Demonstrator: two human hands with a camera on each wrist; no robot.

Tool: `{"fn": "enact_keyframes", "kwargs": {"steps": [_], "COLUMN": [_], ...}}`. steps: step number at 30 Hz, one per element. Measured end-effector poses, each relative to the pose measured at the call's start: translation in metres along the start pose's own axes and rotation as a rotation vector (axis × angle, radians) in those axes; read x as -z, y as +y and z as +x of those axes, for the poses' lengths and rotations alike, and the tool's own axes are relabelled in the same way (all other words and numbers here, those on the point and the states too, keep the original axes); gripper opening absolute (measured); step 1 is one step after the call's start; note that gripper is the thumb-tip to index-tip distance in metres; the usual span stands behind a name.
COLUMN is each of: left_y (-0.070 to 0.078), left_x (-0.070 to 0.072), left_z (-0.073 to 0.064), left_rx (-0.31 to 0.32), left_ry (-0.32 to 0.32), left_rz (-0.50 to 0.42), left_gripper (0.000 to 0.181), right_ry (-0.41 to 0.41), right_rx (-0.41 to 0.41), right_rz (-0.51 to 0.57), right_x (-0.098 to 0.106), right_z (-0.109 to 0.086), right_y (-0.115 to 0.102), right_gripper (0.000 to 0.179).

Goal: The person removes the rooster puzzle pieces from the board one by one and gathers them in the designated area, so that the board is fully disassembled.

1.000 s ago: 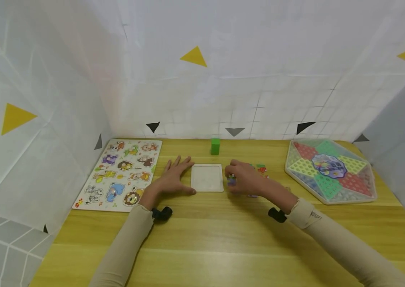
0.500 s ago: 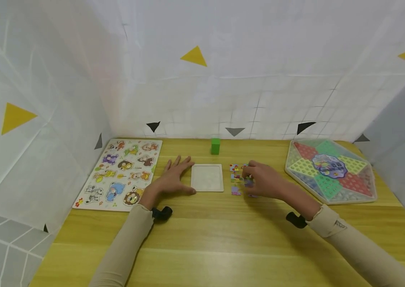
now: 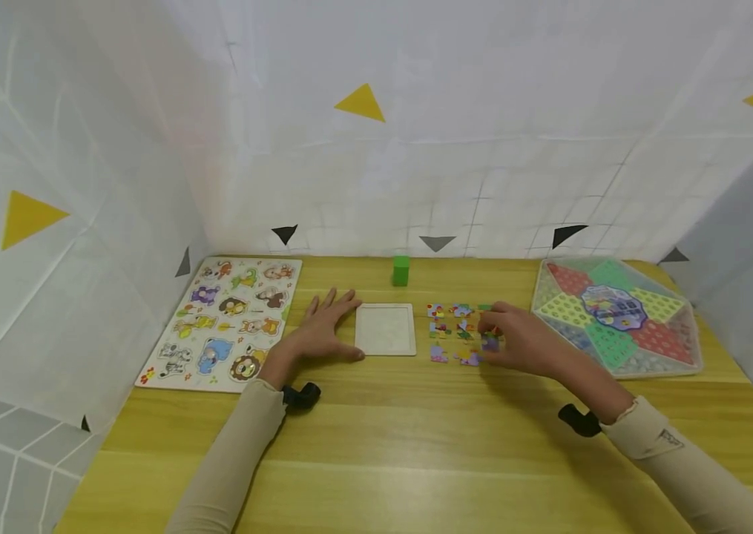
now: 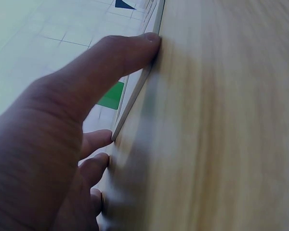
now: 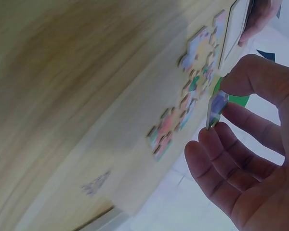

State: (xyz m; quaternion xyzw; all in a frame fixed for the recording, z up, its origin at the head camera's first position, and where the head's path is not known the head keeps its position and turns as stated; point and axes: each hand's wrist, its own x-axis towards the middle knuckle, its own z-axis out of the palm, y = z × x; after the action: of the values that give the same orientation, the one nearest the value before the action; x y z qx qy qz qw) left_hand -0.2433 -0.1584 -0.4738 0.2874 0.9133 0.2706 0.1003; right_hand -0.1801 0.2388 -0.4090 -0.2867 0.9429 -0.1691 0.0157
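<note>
In the head view my left hand (image 3: 319, 337) lies on the table beside a small square white puzzle tray (image 3: 385, 305). Its thumb and index finger touch corners of the tray's left side, fingers spread and fairly straight. Over the right end of a group of jigsaw pieces (image 3: 463, 331), my right hand (image 3: 523, 343) pinches one puzzle piece (image 5: 216, 108) between thumb and fingers. That piece is purplish with some green, held on edge above the table in the right wrist view. The hand hides part of the rightmost loose pieces.
An animal peg puzzle board (image 3: 225, 322) lies at the left. A green block (image 3: 400, 271) stands behind the tray, near the white wall sheet. At the right lies a hexagonal Chinese checkers set (image 3: 613, 311) in a clear case.
My right hand has moved right, away from the tray and across the loose pieces, with the puzzle piece in its grip. More pieces show now. My left hand has stayed put.
</note>
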Motion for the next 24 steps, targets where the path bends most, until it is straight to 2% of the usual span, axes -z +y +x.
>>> {"fn": "enact_keyframes", "kwargs": {"steps": [13,24], "left_y": [0.003,0.004], "left_x": [0.002,0.003], "left_z": [-0.001,-0.002], "left_rx": [-0.004,-0.003], "left_ry": [0.007,0.003], "left_rz": [-0.010,-0.015], "left_gripper": [0.107,0.106], "right_ry": [0.000,-0.023], "right_rx": [-0.034,-0.003], "right_rz": [-0.008,-0.019], "right_x": [-0.005,-0.015], "right_z": [-0.014,-0.015], "right_y": [0.015,0.020], "right_gripper": [0.026,0.024]}}
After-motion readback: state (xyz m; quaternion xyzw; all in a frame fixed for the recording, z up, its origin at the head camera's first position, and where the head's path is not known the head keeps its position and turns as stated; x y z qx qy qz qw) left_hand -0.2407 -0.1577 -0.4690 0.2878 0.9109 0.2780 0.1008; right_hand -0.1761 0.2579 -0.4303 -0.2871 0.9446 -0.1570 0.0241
